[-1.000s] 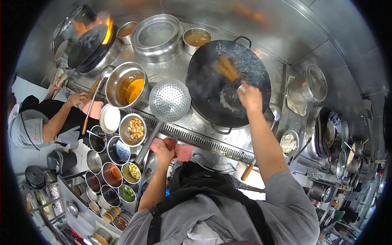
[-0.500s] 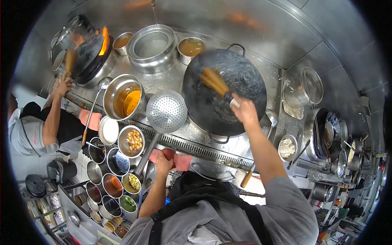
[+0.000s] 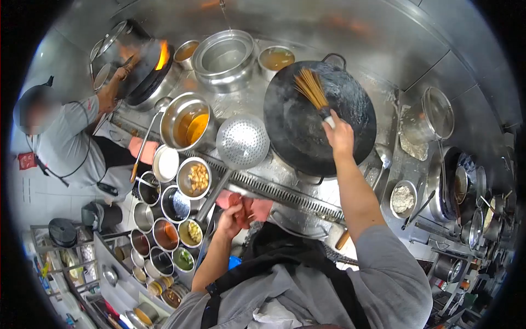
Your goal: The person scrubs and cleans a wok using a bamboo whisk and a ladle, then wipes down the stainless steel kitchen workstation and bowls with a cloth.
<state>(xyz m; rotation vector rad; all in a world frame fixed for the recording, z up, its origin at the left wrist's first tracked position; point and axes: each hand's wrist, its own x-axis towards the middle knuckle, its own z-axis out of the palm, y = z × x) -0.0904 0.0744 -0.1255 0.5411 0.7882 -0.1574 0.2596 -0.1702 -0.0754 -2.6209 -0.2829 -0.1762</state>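
In the head view my right hand [image 3: 341, 135] is wrapped round the pale handle of a bamboo wok brush [image 3: 312, 90]. Its bristles point up and left over the far part of a large dark wok [image 3: 293, 140], whose inside looks wet, with a thin haze above. My left hand [image 3: 227, 220] is closed on a dark red cloth [image 3: 241, 211] at the front edge of the stove, where a pinker cloth [image 3: 263, 210] lies beside it. Left of the wok, a perforated skimmer [image 3: 243, 141] has its long handle running down close to my left hand.
A steel pot of orange oil [image 3: 170, 129] and pans of ingredients stand to the left. Behind are a large pot [image 3: 249, 66] and a broth pan [image 3: 276, 50]. A ladle [image 3: 385, 156] and bowl [image 3: 392, 204] are right. A co-worker [image 3: 76, 137] stands at another wok with a flame.
My right hand has swung the brush up and to the right over the wok. My left hand stays on the cloth. The whole view has shifted, bringing the co-worker further in.
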